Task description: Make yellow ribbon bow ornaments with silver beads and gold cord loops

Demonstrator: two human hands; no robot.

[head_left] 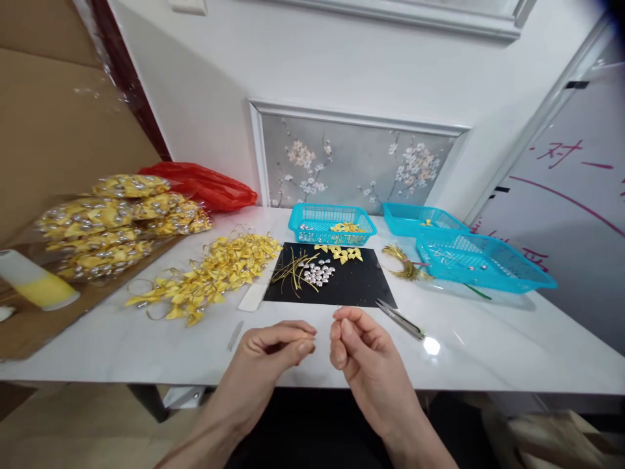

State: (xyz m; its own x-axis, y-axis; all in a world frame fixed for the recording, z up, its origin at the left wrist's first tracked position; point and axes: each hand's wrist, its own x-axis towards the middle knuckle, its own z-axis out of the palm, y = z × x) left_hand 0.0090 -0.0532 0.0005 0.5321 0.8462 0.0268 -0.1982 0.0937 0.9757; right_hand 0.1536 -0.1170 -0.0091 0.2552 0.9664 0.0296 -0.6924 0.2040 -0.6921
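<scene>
Just in front of the black mat [336, 293], my left hand [278, 352] is closed in a pinch, thumb against fingertips. Whatever it may hold is too small to see. My right hand [364, 352] pinches too, a short way to the right, and a tiny thin tip seems to stick up at its fingers; its kind is unclear. The two hands are apart. On the mat lie silver beads [319, 272], thin yellow-green stems [293, 270] and yellow petal pieces [344, 253]. Small metal snips [403, 319] rest by the mat's right corner.
Yellow bead flowers [215, 267] are heaped on the left, with bagged ones [112, 221] behind. Blue baskets stand behind the mat [332, 213] and on the right [488, 260]. A stem bundle [405, 264] lies between. A white strip [251, 298] touches the mat's left side.
</scene>
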